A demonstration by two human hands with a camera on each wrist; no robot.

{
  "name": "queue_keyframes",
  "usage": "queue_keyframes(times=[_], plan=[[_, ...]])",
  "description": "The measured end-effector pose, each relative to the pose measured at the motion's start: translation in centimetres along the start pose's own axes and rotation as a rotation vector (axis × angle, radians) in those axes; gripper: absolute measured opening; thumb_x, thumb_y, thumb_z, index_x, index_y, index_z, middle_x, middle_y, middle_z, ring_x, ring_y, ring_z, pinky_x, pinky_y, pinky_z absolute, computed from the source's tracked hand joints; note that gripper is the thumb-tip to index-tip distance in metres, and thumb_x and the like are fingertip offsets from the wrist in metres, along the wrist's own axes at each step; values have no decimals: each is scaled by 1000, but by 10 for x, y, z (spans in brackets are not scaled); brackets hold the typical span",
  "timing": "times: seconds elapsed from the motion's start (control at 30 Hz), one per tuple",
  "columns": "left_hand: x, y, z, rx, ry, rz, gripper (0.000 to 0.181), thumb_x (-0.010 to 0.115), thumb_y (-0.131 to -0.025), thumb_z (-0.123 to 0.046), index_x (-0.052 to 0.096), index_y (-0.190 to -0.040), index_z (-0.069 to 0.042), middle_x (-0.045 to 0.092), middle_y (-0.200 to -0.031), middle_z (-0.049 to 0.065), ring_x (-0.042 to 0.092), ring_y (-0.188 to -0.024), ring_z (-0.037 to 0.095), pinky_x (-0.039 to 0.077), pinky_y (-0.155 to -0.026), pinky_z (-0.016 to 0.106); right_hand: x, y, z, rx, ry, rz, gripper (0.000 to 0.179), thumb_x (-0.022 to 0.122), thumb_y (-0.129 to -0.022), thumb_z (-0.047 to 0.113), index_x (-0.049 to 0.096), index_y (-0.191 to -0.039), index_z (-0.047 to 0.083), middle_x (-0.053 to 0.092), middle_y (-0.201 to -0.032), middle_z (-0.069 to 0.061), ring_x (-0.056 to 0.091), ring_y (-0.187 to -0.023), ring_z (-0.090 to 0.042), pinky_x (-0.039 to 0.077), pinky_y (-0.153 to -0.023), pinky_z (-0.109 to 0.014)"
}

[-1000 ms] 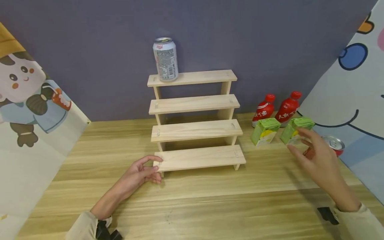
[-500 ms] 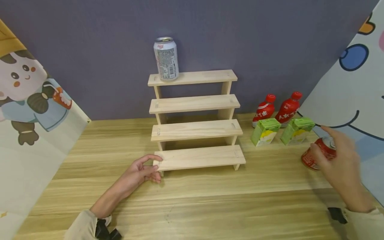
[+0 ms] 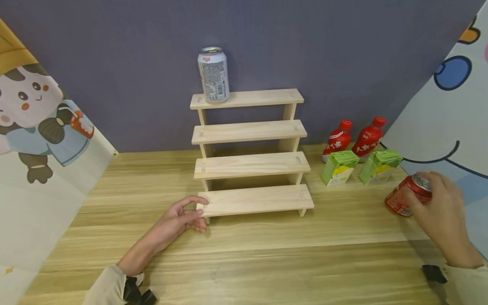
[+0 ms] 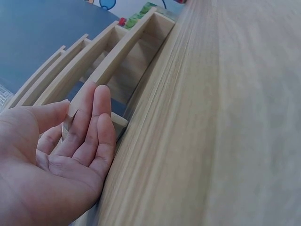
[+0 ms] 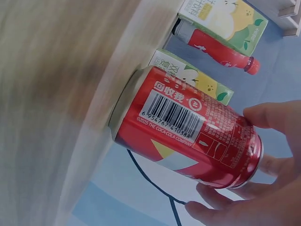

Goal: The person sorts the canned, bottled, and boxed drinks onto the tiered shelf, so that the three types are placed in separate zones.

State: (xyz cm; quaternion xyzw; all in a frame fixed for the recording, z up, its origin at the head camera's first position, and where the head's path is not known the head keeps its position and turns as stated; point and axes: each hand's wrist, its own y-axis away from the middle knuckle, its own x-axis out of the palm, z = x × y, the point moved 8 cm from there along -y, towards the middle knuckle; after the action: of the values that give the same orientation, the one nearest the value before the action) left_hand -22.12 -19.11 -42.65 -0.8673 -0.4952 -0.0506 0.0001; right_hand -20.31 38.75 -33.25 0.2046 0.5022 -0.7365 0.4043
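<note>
My left hand pinches the left end of the lowest tier of a pale wooden stepped display rack. In the left wrist view, the thumb bears on the board's edge and the other fingers lie against its front and underside. At the right, my right hand is around the upper part of a red Coca-Cola can, which stands on the table. The right wrist view has the thumb at one side of the can near its top, with the other fingers at its far side, partly hidden.
A white can stands at the left of the rack's top tier. Right of the rack are two green juice cartons, with two red bottles behind them. A dark wall backs the wooden table; printed panels flank it.
My right hand has moved right from over the cartons and come down around the red can. The left hand keeps its pinch on the rack.
</note>
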Motion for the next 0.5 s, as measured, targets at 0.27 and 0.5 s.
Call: queue_keyframes(times=[0.27,0.5], plan=[[-1,-1,0,1,1,-2,37,54,-104,-14,46,-137,-2,72,-89,13,70,-86,26,59,-84,40,2,1,-7,64,40,32,49,65,-91,12,50,-131,-13,46,-132,-42,43,-114,-62,35,-86,-73],[-1,-1,0,0,-2,-2,36,53,-104,-14,46,-137,-2,72,-89,13,70,-86,26,59,-83,40,7,2,-10,92,75,95,55,68,-91,13,46,-133,-14,46,-125,-43,45,-109,-59,38,-80,-72]])
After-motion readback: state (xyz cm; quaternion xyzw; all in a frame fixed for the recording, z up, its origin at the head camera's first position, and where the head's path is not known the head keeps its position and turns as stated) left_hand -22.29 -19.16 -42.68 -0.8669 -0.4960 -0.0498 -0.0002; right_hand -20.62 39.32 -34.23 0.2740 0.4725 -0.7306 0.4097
